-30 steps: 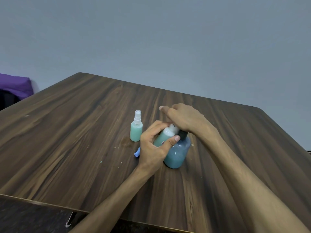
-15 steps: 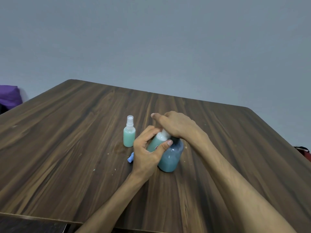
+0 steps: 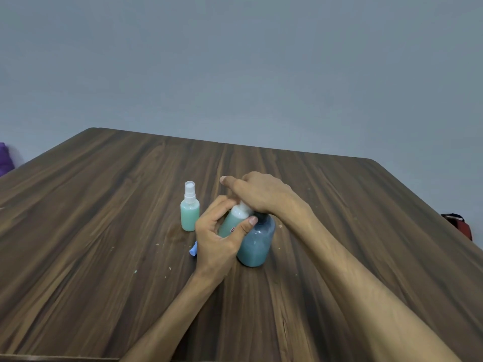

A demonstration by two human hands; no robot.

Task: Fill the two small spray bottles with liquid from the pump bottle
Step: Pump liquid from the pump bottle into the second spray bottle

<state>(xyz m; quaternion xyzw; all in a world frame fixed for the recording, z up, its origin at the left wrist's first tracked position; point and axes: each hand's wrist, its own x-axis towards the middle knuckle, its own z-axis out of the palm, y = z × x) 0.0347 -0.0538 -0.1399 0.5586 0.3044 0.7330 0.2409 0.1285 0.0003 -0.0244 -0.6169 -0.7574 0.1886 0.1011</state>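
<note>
So the person's left hand (image 3: 218, 240) is gripping the second spray bottle (image 3: 233, 220), fingers (image 3: 218, 206) and thumb curling round its body, and it's leaning: long axis tilting from about 7 o'clock at the base up to 1 o'clock at the neck, mouth tucking right under the pump bottle (image 3: 256, 240) spout. The right hand (image 3: 262, 193) is lying on top of the pump head, fingers mostly straight and pressing down, pointing toward 10 o'clock. I'm guessing everything's hinging on that open neck sitting under the nozzle, which the hand is hiding. The already filled spray bottle (image 3: 190, 209) is standing upright at 9 o'clock, near but apart, on the desk (image 3: 104, 257).
</note>
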